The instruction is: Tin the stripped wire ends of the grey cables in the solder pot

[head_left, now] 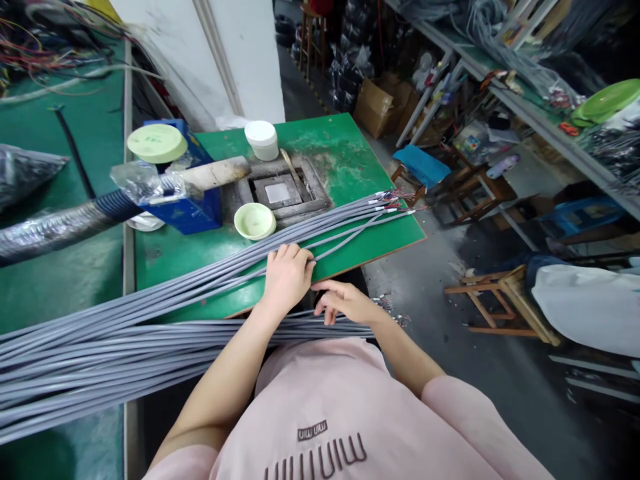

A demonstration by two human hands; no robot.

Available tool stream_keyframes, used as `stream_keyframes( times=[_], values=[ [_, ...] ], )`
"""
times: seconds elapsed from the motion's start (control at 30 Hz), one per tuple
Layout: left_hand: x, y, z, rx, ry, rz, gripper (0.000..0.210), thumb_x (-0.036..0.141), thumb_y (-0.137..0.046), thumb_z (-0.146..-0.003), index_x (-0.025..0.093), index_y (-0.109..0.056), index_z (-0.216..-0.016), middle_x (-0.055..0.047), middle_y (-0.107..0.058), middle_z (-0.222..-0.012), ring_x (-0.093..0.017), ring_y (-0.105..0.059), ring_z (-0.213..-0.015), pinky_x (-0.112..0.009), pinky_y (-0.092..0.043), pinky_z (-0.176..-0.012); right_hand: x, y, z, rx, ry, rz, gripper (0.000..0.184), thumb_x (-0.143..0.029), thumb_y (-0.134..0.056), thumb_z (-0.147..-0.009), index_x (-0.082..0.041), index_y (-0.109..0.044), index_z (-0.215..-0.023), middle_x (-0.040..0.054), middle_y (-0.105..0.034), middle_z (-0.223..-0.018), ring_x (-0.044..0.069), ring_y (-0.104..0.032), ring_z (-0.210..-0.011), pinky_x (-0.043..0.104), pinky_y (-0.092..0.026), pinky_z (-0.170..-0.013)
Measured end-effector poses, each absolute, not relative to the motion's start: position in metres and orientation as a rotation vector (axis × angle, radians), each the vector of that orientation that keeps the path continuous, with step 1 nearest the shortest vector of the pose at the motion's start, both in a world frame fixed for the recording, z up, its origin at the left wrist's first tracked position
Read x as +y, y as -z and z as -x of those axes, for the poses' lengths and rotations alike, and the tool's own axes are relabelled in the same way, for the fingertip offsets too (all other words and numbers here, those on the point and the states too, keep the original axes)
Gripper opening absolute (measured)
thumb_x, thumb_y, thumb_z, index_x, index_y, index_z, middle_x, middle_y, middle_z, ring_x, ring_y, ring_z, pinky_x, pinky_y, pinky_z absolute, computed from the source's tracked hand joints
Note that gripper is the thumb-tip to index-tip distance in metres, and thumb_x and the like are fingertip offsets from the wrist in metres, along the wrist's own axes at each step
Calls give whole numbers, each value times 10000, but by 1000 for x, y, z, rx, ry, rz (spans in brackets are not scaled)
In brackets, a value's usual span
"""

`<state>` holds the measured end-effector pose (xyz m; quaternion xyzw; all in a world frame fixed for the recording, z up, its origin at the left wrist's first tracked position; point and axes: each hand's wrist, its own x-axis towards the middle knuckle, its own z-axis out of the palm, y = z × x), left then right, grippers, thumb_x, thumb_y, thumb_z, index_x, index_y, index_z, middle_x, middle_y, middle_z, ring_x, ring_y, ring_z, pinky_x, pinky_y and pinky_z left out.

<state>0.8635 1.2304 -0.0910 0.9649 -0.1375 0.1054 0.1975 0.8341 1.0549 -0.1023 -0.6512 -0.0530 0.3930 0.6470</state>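
My left hand [289,275] is closed around grey cable at the near edge of the green table. Which strands lie in its fingers is partly hidden. A bundle of long grey cables [200,283] runs diagonally across the table past that hand, with stripped ends of thin coloured wires [395,199] at the far right. My right hand [347,301] hovers just right of the left one, its index finger stretched and the others loosely bent, holding nothing visible. Below it, a second bundle of grey cables [165,340] passes across my lap.
On the green table [360,153] are a recessed square pot [280,190] with a brush [295,170], a white lidded tub [261,140], a pale bowl [255,221] and a blue box [200,207] beside a duct hose [75,223]. Stools [510,300] stand right.
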Motion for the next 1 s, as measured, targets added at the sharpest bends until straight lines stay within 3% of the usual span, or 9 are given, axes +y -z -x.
stream_keyframes(
  times=[0.1,0.27,0.53,0.83,1.0],
  values=[
    [1233,87,-858,-398,-296,-2618,140,266,-479,-904,184,-593,-906,-71,-643,-910,-251,-544,-894,-367,-338,-739,1047,97,-848,32,-665,1281,439,-406,-567,-842,-213,-459,-1221,31,-704,-853,128,-649,-541,242,-511,-466],
    [1236,88,-856,-373,-265,-2457,129,267,-480,-908,193,-573,-955,-62,-677,-1014,-230,-573,-945,-366,-353,-787,1026,81,-878,150,-257,1143,291,-386,-552,-860,-207,-516,-1086,43,-701,-946,136,-682,-680,235,-545,-509],
    [1240,99,-857,-340,-286,-2317,174,301,-481,-913,206,-627,-915,-63,-678,-1118,-227,-571,-1054,-384,-381,-856,1021,87,-889,135,-183,1106,278,-326,-666,-777,-228,-517,-991,19,-706,-1005,145,-693,-793,222,-554,-520],
    [1255,101,-867,-206,-314,-2505,219,263,-508,-879,193,-646,-1035,-74,-677,-1072,-257,-562,-991,-396,-410,-831,1017,63,-886,45,229,1143,169,-347,-648,-808,-239,-558,-901,-17,-731,-871,94,-672,-647,213,-558,-590],
    [1248,91,-882,-218,-200,-2740,209,288,-557,-843,189,-675,-983,-95,-658,-966,-288,-560,-963,-403,-403,-786,1006,75,-895,87,218,1387,423,-363,-694,-755,-257,-548,-1137,49,-650,-1158,170,-688,-916,321,-566,-792]
  ],
)
